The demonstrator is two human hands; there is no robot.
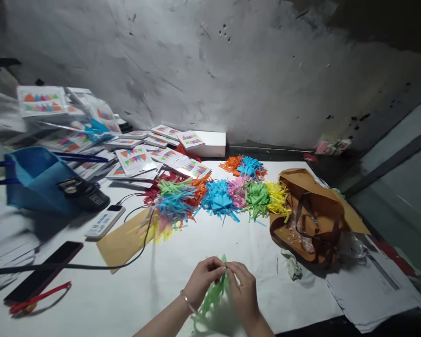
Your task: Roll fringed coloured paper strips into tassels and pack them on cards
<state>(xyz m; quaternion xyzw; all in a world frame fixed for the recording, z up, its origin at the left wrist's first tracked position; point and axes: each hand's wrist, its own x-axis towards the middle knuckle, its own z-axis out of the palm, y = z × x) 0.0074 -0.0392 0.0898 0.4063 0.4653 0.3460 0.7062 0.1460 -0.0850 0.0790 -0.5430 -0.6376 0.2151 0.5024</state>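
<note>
A strip of light green fringed paper (212, 299) hangs down between my hands, over the front of the white table. My left hand (206, 278), with a bangle on its wrist, pinches the top of this fringe. From the other side my right hand (243, 288) grips the same top end, its fingertips almost touching the left ones. The lower part of the strip is blurred and partly behind my wrists. Beyond my hands lies a row of cut tissue bunches: blue (219, 199), pink (237, 189), green (257, 199) and yellow (279, 194).
A brown bag (308, 220) sits at right beside papers (375, 285). Leftward are a blue bag (38, 180), a power bank (105, 221), a phone (44, 271) and a black cable (91, 267). Printed packets (135, 161) are heaped against the grey wall (210, 70).
</note>
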